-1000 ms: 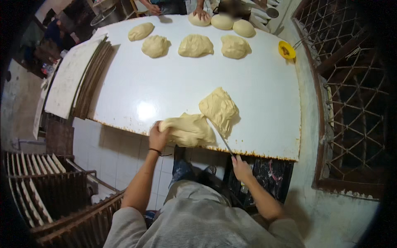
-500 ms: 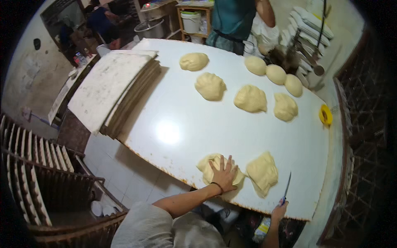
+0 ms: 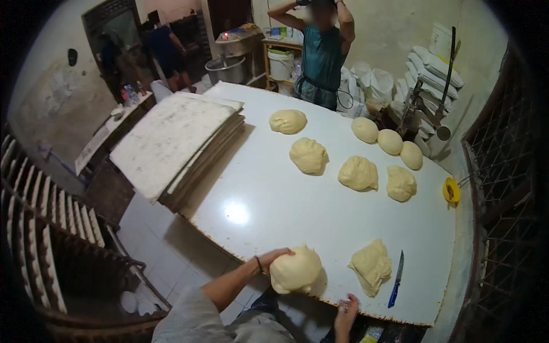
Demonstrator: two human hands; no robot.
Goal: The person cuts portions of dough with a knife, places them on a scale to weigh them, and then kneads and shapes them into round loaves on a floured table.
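we're right at the near edge of the tabletop (image 3: 297, 208), and the left hand (image 3: 277, 260) has the big dough lump (image 3: 297, 271)! how do we work this well? in our judgement, it wants a broad, soft hold: support from the palm, no digging fingertips, because dough this slack looks likely to stretch or tear under its own weight. we'd bring the second hand beneath the near side, too, since the lump sits right at that edge and could sag over it.

now the grip itself: the left hand curls around the lump's far left side, fingers wrapped over the top, palm against the dough. most of the lump bulges out to the right of that hold, toward us; whether its underside touches the tabletop, we cannot tell.

and the right hand (image 3: 346, 311)? empty, fingers loosely bent and apart, just by the near edge, well clear of the lump. beyond it lies the flatter dough piece (image 3: 370, 267), between the lump and the knife (image 3: 396, 279). that knife rests toward the near right corner, blue handle toward the near edge, blade aimed at the far edge; we'd mind it whenever the right hand reaches that way.
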